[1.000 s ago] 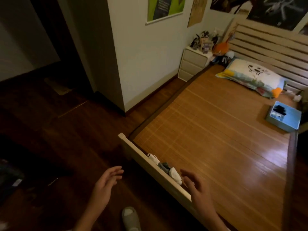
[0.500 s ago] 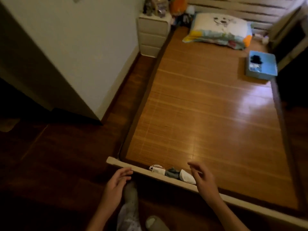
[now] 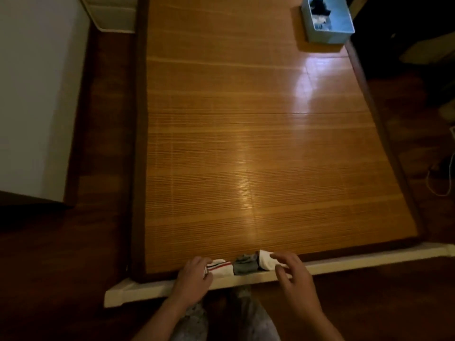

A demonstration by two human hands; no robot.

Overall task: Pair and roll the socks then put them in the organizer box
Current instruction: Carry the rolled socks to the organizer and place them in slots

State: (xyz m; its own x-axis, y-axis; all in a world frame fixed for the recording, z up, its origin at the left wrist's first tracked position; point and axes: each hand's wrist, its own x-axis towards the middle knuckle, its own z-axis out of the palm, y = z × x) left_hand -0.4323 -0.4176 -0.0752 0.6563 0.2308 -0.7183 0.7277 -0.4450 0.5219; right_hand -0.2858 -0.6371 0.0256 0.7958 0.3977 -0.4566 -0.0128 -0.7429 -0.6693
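Three socks lie in a row on the bamboo mat's near edge, against the white footboard (image 3: 357, 263): a white sock with red and dark stripes (image 3: 221, 267), a grey sock (image 3: 245, 265) and a plain white sock (image 3: 266, 262). My left hand (image 3: 193, 279) reaches over the footboard, and its fingers and thumb pinch the left end of the striped sock. With fingers spread and relaxed, my right hand (image 3: 293, 274) has its fingertips at the plain white sock. The light blue organizer box (image 3: 331, 36) stands far off at the mat's back right, with dark and pale socks inside.
The bamboo mat (image 3: 246, 143) covers the bed between me and the box. A white wall (image 3: 37, 94) and a white nightstand (image 3: 110, 13) flank the dark floor strip on the left. A white cable (image 3: 440, 185) lies on the floor at right.
The view has swung down and squared up to the bed's foot. Both hands have moved forward over the footboard onto the socks, and the left hand has taken hold of the striped one.
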